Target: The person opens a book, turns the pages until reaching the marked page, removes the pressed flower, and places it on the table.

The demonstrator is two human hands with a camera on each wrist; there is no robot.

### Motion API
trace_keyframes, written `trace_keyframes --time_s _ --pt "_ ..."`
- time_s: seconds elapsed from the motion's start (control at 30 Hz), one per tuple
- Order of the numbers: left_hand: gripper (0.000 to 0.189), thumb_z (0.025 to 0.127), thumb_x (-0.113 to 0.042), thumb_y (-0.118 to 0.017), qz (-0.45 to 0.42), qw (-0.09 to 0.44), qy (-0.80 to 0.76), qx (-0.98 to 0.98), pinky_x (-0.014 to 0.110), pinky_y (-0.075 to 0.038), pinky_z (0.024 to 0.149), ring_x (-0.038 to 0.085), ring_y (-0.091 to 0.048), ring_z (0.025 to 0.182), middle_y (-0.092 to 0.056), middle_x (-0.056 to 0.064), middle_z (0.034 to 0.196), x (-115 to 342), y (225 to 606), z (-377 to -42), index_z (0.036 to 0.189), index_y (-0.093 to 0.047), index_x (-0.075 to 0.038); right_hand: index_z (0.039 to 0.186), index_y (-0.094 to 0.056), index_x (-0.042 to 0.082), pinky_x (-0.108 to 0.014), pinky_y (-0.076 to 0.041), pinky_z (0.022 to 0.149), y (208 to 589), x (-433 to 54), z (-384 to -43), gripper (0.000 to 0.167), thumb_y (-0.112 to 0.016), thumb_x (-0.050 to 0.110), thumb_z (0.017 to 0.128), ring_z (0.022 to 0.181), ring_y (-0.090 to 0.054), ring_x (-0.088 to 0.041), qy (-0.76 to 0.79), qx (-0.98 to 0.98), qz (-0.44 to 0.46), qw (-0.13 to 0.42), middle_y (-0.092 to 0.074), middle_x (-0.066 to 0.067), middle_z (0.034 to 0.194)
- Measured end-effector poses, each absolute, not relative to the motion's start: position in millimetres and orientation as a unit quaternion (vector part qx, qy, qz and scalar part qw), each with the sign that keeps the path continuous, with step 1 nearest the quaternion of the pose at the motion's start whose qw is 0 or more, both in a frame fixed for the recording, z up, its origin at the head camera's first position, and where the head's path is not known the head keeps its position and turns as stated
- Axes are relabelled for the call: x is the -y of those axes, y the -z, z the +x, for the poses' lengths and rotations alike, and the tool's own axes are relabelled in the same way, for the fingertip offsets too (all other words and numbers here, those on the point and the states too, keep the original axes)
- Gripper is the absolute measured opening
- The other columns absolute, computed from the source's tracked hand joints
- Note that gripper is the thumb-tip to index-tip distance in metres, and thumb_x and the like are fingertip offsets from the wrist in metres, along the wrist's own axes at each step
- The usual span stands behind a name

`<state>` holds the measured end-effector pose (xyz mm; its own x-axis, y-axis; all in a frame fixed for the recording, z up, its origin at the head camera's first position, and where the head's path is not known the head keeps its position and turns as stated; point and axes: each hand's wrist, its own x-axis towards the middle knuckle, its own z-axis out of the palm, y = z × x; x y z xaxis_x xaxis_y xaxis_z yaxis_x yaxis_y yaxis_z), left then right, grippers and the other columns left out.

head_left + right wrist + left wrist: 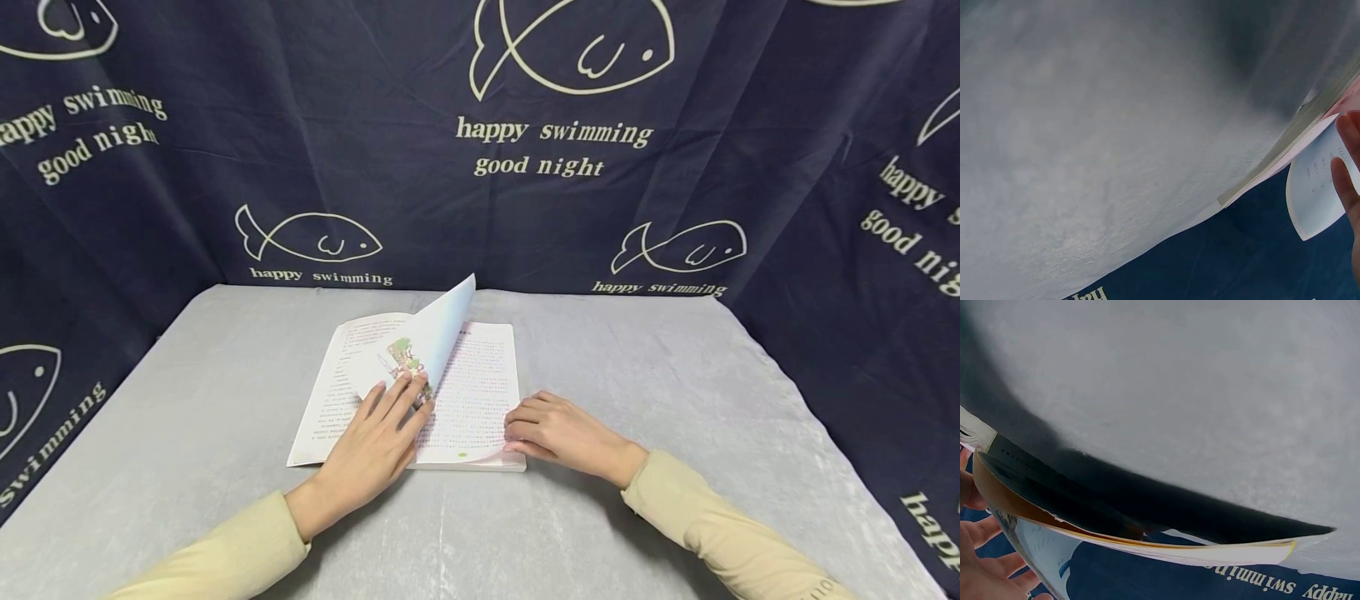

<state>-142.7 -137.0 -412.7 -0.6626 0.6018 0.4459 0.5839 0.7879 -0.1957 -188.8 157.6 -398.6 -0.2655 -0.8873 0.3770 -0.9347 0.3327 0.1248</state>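
An open book [472, 400] lies on the table, printed text on both sides. One leaf with a coloured picture [442, 321] stands tilted up over the middle, its top corner raised. My left hand [375, 442] rests over the lower left part of the book, fingers fairly straight against that leaf. At the book's right edge, my right hand [558, 433] has its fingers curled and pinches the lower right edge of a text page, which lifts slightly there. The left wrist view shows the left fingers [985, 540] beside the bowed pages; the right wrist view shows right fingertips [1342, 178] by the page edges.
A grey cloth covers the table [637, 358]. Behind it and along both sides hangs a dark blue curtain [420, 167] with white fish drawings and lettering. Both forearms, in pale yellow sleeves [247, 542], reach in from the front edge.
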Motion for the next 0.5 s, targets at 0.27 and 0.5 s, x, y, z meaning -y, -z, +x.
trace_keyframes --time_s 0.27,0.5 --pt "0.044 0.083 -0.027 -0.053 -0.321 0.283 -0.010 0.904 0.051 -0.032 0.103 0.033 -0.035 0.131 -0.039 0.015 0.141 136.5 413.5 -144.5 0.122 -0.053 -0.009 0.096 -0.066 0.015 -0.027 -0.044 0.086 399.8 -159.6 -191.5 0.014 -0.061 0.023 0.085 0.092 -0.057 -0.009 -0.083 0.792 0.571 0.199 -0.065 0.006 0.096" --pt "0.040 0.083 -0.029 -0.051 -0.323 0.296 -0.002 0.899 0.051 -0.033 0.100 0.035 -0.041 0.125 -0.044 0.017 0.136 136.8 415.6 -146.3 0.116 -0.055 -0.007 0.097 -0.066 0.013 -0.026 -0.045 0.085 398.2 -159.6 -191.9 0.017 -0.067 0.017 0.080 0.094 -0.057 -0.010 -0.087 0.799 0.565 0.188 -0.064 0.005 0.098"
